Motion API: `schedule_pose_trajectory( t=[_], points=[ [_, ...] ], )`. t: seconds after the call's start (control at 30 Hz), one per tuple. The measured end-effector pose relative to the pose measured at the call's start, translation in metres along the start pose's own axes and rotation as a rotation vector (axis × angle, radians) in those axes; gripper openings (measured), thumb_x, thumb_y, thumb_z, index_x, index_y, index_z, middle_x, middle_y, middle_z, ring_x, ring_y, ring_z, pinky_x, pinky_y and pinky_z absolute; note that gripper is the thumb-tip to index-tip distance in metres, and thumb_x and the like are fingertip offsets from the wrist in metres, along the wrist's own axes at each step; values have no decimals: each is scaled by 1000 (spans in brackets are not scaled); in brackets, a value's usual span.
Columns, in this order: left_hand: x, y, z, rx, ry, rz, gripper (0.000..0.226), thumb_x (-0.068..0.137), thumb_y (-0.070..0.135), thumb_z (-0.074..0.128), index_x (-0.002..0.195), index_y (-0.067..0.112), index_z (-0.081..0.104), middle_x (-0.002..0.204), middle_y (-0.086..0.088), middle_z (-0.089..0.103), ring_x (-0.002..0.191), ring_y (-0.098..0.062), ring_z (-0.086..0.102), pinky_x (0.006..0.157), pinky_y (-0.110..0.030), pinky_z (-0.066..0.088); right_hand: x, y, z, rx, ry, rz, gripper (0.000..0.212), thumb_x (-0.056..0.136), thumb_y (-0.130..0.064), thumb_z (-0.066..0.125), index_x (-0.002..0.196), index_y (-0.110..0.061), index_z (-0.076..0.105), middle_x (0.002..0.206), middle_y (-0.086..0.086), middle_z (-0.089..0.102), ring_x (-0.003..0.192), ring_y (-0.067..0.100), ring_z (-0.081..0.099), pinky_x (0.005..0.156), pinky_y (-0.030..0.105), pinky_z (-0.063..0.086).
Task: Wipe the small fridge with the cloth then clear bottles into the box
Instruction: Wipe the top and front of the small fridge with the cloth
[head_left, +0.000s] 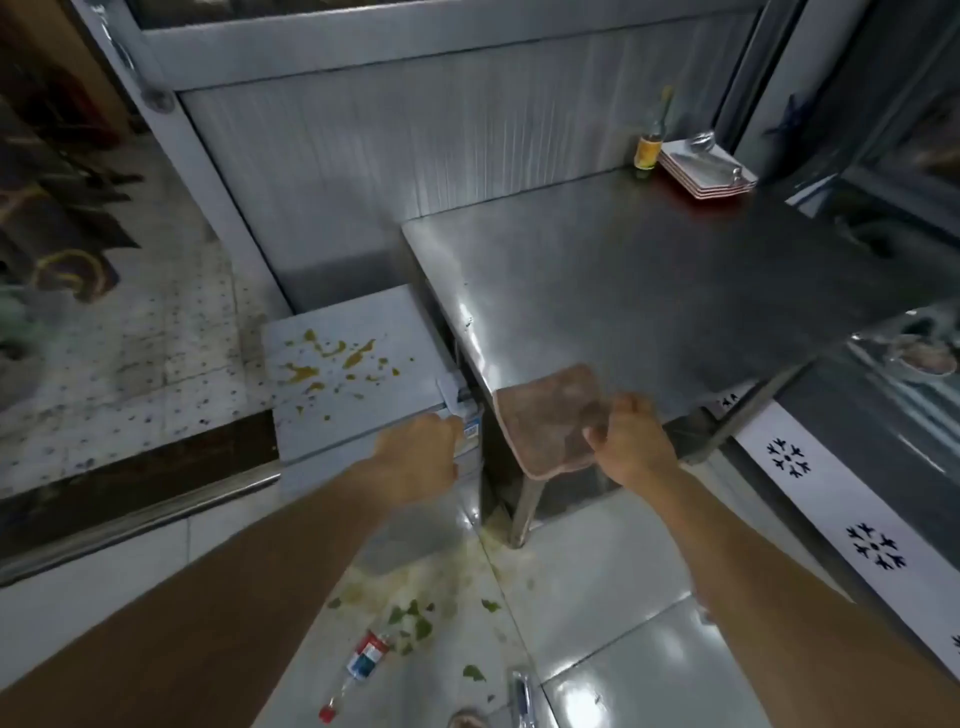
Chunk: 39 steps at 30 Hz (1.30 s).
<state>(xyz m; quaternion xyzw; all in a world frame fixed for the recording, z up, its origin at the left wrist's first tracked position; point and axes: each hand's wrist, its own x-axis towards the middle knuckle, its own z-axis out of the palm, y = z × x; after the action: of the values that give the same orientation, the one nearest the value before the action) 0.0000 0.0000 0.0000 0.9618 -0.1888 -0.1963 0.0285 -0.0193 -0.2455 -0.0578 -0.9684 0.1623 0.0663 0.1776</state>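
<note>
A small white fridge (358, 332) stands left of a steel table (649, 280); its top is spattered with yellow-brown stains. A brownish cloth (550, 415) hangs over the table's near corner, and my right hand (628, 441) grips its right edge. My left hand (421, 457) rests against the fridge's upper front corner, fingers curled there. Two empty plastic bottles lie on the floor tiles: one with a red cap and red-blue label (358, 670), another with a blue label (522, 696) at the bottom edge. No box is in view.
A yellow-labelled glass bottle (649, 140) and a stack of trays with a spoon (706, 169) sit at the table's far corner. Green leaf scraps and a spill (415, 613) litter the floor near the table leg. A glass display case (883, 395) stands on the right.
</note>
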Motion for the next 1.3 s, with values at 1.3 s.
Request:
schedule_pose_trajectory(
  t=[1.3],
  points=[
    [2,-181,-16,-1030,23,-67,23,93,15,54,90,-5,62,90,-25,66,85,-34,64,83,-45,49,-12,-235,6,350,-522,-173,30,79,-39,73,99,-23,60,84,-13,64,78,5,63,57,12,43]
  ],
)
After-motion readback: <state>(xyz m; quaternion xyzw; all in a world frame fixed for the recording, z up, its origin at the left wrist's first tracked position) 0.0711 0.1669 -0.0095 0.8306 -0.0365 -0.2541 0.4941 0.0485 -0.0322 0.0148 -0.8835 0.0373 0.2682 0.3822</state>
